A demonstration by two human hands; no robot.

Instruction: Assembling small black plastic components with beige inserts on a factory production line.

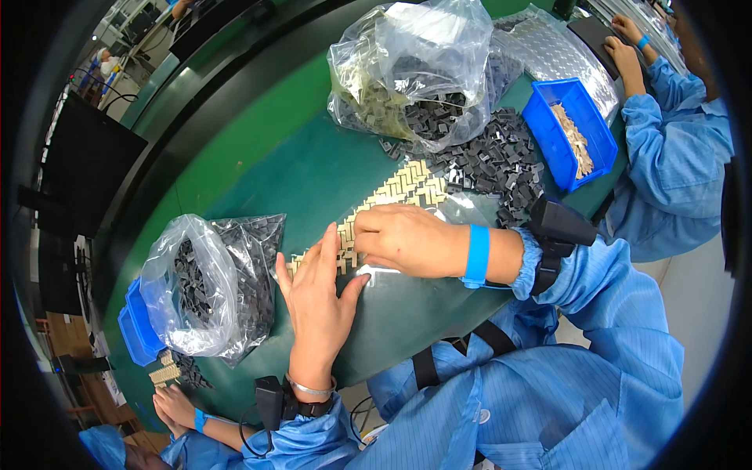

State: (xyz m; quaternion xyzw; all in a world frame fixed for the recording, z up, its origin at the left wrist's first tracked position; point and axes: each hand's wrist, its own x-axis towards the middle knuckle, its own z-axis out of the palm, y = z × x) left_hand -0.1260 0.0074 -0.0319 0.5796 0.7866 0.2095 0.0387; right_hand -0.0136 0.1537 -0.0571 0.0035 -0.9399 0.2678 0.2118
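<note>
Many small cream-coloured pieces (pixel 403 180) lie in a zigzag pattern in front of me on the green table. My left hand (pixel 319 301) rests flat over their near left end, fingers stretched out and thumb spread, with nothing seen in it. Just right of it, my right hand (pixel 411 239) bends down over the middle of the pattern. Its fingers are curled and pressed together among the pieces; whatever is in them is hidden beneath the hand. Small black plastic parts (pixel 501 160) are heaped beyond my right hand, touching the far end of the pattern.
A large clear bag (pixel 439 39) of black parts stands at the back. Another clear bag (pixel 223 282) sits left, beside a blue bin (pixel 139 325). A blue tray (pixel 598 133) holds cream pieces at right. Co-workers' hands show at far right (pixel 627 59) and lower left (pixel 176 407).
</note>
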